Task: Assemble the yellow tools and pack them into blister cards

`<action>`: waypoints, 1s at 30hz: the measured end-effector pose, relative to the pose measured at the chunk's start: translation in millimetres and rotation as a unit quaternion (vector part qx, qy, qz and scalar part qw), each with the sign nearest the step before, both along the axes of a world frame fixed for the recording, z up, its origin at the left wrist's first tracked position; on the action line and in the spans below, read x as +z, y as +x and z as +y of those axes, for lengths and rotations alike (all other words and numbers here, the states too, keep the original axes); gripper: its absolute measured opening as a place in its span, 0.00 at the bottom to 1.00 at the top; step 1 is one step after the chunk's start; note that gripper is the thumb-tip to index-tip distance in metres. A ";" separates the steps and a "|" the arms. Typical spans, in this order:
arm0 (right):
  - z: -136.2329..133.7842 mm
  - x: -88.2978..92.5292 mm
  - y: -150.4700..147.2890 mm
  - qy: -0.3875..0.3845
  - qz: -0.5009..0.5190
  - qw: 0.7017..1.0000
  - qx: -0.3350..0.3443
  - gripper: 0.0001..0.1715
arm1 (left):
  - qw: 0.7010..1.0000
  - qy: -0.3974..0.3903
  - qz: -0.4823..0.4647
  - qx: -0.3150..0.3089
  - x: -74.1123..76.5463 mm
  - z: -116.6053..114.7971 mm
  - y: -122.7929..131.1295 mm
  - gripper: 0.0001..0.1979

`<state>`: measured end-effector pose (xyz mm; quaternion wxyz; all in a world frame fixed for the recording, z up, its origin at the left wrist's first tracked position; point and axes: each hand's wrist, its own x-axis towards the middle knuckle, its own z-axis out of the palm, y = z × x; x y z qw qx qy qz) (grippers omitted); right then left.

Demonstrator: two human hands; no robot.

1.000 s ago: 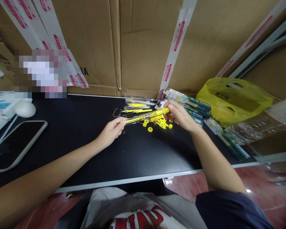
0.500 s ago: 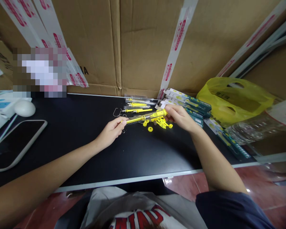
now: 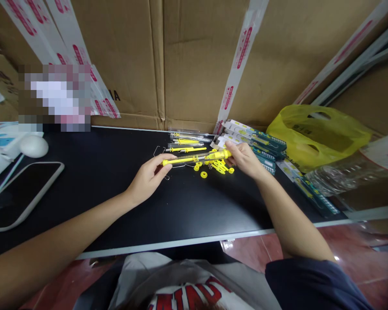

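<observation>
Between my hands, above the black table, a slim clear tube with yellow ends and yellow parts inside (image 3: 197,158) lies nearly level, its right end slightly higher. My left hand (image 3: 150,174) pinches its left end, thumb below and fingers above, with the yellow tip showing. The thicker yellow right end is gripped by my right hand (image 3: 244,158). Just under the tube is a pile of small yellow plastic parts (image 3: 219,167), with a loose yellow ring (image 3: 204,175) nearer to me. Behind it lie several clear tubes and yellow rods (image 3: 189,141). Bent wire hooks (image 3: 157,150) lie near my left fingers.
Teal and white printed boxes (image 3: 261,140) are stacked at the right, with another box (image 3: 313,189) nearer the edge. Beyond stand a yellow plastic bag (image 3: 310,146) and a clear bottle (image 3: 330,181). A phone (image 3: 22,193) lies left. Cardboard (image 3: 194,64) walls the back.
The tube's left end has risen a little, so the tube lies more level. My left fingers have shifted their hold, uncovering the yellow left tip. My right hand has moved slightly right.
</observation>
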<state>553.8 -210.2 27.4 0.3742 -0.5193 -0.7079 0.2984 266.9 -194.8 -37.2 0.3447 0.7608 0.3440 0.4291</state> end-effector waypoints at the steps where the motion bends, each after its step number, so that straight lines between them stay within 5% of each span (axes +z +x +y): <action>1: 0.4 -0.8 0.1 -0.002 0.000 1.000 -0.002 0.41 | 1.000 0.012 0.005 0.006 1.0 -0.3 -0.2 0.16; 7: 1.3 -1.7 0.5 -0.002 -0.019 1.000 -0.009 0.41 | 1.000 0.011 0.020 0.019 1.4 -0.6 -0.2 0.16; 18: 0.4 6.2 5.9 0.013 0.064 0.997 0.042 0.15 | 0.953 -0.252 -0.166 -0.039 -12.3 9.2 6.8 0.22; 30: -0.7 5.1 0.8 0.029 0.054 0.997 0.049 0.17 | 0.963 -0.222 -0.144 -0.043 -12.6 6.9 4.9 0.20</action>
